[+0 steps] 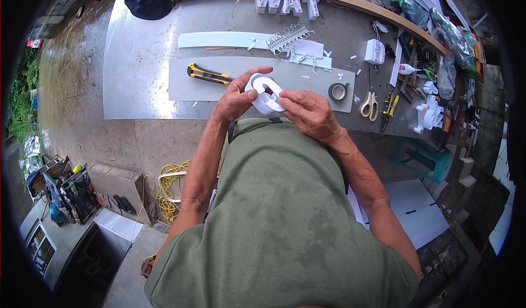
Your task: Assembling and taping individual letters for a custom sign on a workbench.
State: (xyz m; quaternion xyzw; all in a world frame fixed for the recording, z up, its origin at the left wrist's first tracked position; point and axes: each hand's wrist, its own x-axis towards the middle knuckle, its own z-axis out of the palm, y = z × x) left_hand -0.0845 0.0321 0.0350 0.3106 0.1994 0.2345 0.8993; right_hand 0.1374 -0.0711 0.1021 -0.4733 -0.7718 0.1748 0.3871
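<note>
Between my two hands, just over the near edge of the metal table, is a white curved letter shell [265, 108] with a raised side wall and an opening in its middle. My left hand [234, 98] grips its left side, thumb on the rim and index finger stretched along the far side. The fingertips of my right hand [312, 112] pinch its right edge. Left of it on the grey sheet [181, 83] lies a yellow and black utility knife [209, 74]. A roll of grey tape [338, 92] rests to the right.
Beyond the sheet lie white strips [219, 40] and a bundle of wired light modules [289, 38]. Several white letter shells [279, 2] stand along a wooden bar [356, 0]. Scissors [369, 107] and yellow-handled pliers [390, 105] lie right. A teal stool [433, 163] stands below.
</note>
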